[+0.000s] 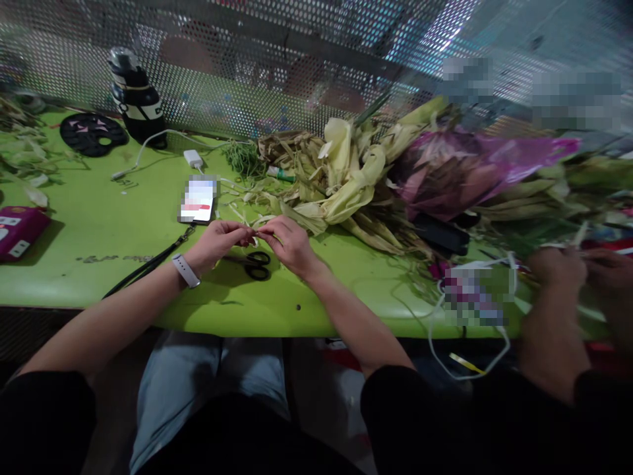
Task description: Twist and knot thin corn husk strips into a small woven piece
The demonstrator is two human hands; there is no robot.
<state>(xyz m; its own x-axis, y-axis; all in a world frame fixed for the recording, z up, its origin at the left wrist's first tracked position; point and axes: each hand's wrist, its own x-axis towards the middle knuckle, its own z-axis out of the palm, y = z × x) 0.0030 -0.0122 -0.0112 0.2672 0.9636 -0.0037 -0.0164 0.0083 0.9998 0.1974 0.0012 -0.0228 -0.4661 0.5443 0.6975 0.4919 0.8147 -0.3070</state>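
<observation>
My left hand [215,245], with a pale watch band [185,270] at its wrist, is closed with thumb and fingertips pinched together. My right hand [291,245] meets it fingertip to fingertip, also in a pinch. Between them is a thin pale strip of corn husk [256,242], mostly hidden by the fingers. Just below the fingertips, black-handled scissors [257,265] lie on the green table [277,310]. Dried corn husks [356,191] are heaped behind and to the right of my right hand. A phone [202,201] with a lit screen lies beyond my left hand.
A dark bottle [141,105], a black round pad [91,134] and a magenta box [22,231] stand at the left. Green thread [241,158] lies by the husks. At the right are a purple plastic bag [455,168], a dark phone [442,235] and another person's hands [558,267].
</observation>
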